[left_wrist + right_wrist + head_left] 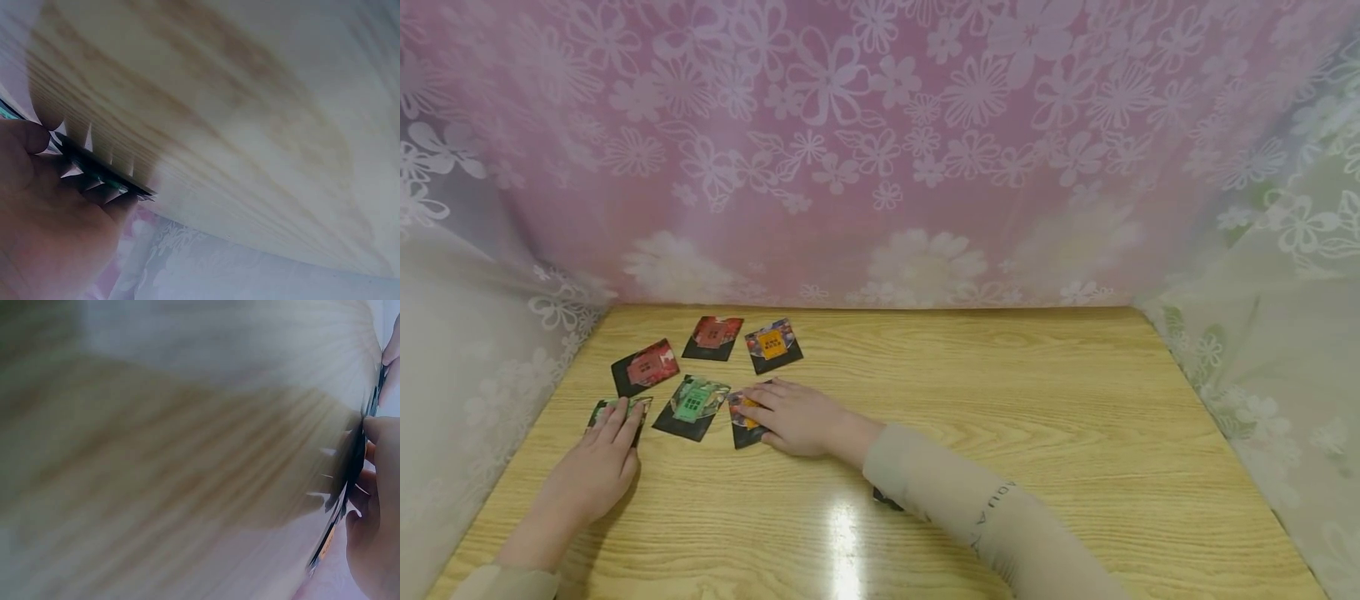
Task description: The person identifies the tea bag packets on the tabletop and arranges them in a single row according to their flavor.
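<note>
In the head view my left hand rests on a flat black packet with a green patterned top, its fingers stretched out over it. My right hand lies palm down, fingers extended, on a black packet with an orange label. Between the two hands lies another packet with a green label. In the left wrist view the left hand has its fingertips on the dark packet. The right wrist view shows the right hand against the edge of its packet.
Behind the hands lie two red-labelled packets and an orange-labelled packet. A dark object is mostly hidden under the right forearm. Floral curtains enclose the wood-grain table at the back and sides.
</note>
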A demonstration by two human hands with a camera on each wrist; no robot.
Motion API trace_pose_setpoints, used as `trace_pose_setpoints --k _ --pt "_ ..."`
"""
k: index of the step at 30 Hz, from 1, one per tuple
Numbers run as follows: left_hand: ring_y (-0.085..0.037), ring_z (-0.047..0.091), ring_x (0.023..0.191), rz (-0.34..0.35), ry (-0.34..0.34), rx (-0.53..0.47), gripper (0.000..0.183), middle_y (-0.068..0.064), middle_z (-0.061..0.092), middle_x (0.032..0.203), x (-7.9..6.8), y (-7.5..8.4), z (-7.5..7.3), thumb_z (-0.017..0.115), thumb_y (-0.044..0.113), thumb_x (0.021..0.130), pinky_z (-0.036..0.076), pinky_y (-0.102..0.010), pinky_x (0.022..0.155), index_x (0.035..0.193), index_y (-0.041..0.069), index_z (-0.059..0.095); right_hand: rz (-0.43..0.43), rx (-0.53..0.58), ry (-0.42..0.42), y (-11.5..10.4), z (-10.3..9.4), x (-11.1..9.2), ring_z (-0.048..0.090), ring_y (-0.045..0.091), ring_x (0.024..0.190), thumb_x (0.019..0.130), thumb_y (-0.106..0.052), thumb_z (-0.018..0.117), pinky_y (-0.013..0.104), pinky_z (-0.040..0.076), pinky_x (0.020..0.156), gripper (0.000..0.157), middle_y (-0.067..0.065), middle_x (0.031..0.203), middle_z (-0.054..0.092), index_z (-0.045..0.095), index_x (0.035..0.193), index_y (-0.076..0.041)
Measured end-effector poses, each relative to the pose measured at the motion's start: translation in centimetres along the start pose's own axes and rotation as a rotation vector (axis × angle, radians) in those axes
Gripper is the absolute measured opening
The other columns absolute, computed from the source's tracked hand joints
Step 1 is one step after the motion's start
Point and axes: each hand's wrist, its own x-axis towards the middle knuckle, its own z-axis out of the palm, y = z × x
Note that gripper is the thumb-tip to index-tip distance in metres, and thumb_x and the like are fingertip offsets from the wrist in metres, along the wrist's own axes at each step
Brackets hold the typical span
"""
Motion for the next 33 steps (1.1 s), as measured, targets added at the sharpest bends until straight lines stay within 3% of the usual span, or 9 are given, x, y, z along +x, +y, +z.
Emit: trace_pose_setpoints --k 17,33 --pt "-0.062 0.023 0.154 0.013 0.019 0.010 0.061 -0.043 0.021 0.166 -0.2 -0.2 0.3 0.042 0.016 0.112 0.032 -0.076 0.121 0.164 -0.011 0.022 0.025 0.141 0.036 2.7 1.3 -4.2 0.021 0.020 0.166 0.115 -0.042 0.040 0.034 0.020 0.138 0.063 0.004 0.179 0.020 0.021 0.172 -0.021" --pt "-0.062 0.022 0.154 0.025 0.021 0.010 0.063 -0.043 0.020 0.166 0.0 -0.4 0.3 0.041 0.016 0.113 0.031 -0.075 0.121 0.166 -0.010 0.018 0.158 0.236 0.047 7.5 2.9 -9.6 0.028 0.026 0.164 0.115 -0.040 0.044 0.042 0.026 0.136 0.062 0.006 0.177 0.027 0.026 0.171 -0.019"
